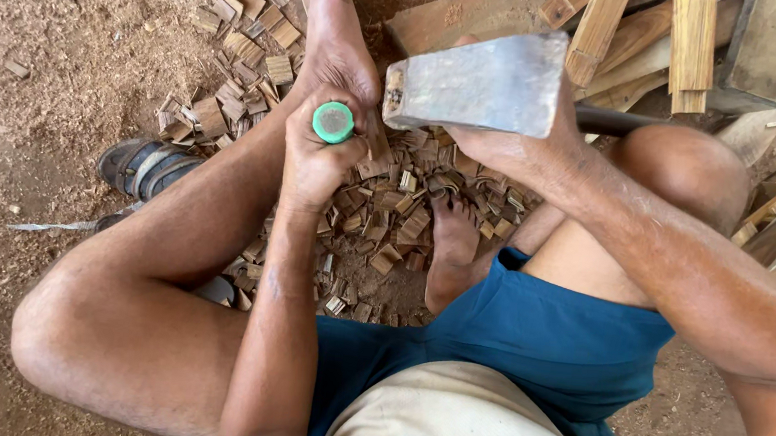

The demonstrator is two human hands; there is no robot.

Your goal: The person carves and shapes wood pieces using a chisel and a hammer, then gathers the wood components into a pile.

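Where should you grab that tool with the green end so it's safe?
Probably around the shaft just under the green cap, coming from the near side, as the left hand does. The tool stands upright with its working end hidden below, so a full fist wrap keeps fingers away from the metal axe head.

The person wore blue cloth shorts [539,335] and a pale beige cloth shirt [462,428] with short sleeves. Arms, legs and feet were bare, dusted with sawdust, and no gloves covered the hands.
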